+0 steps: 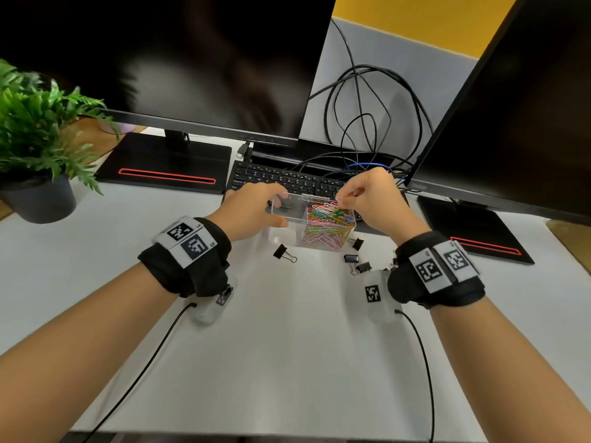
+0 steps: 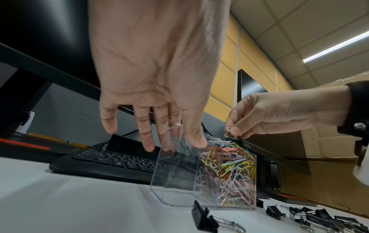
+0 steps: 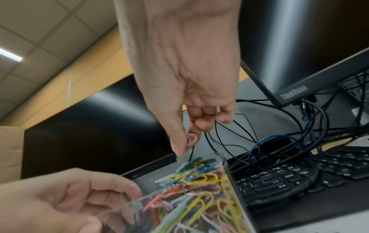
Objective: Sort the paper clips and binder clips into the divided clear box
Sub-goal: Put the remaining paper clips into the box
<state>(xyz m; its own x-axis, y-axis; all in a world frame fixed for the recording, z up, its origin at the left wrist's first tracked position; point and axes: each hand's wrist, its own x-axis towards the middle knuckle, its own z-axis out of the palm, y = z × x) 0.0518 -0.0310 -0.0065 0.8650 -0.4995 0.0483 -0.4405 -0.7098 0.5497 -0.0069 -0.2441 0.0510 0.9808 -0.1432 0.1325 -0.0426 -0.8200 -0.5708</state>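
Clear divided box [image 1: 289, 230] stands on the white desk [image 1: 287, 330], just in front of the keyboard [image 1: 281, 180]. Its right compartment is heaped to the rim with coloured paper clips [image 1: 327, 227]; its left compartment looks see-through, nothing visible inside.

Left hand [image 1: 252, 209] grips the box at its left end, thumb on the near wall, fingers [image 2: 148, 138] reaching over the top edge.

Right hand [image 1: 374, 196] hovers over the box's right compartment, thumb and forefinger pinching a pale paper clip [image 3: 191, 139] just above the heap; remaining fingers curled in.

Black binder clips lie loose on the desk near the box: one [image 1: 283, 252] in front of its left corner, several [image 1: 356, 259] in front of its right corner, more [image 2: 319, 219] seen from the left wrist.

Beyond the box: two dark monitors [image 1: 192, 59], tangled cables [image 1: 361, 100]. Potted plant [image 1: 41, 139] far left of the box.
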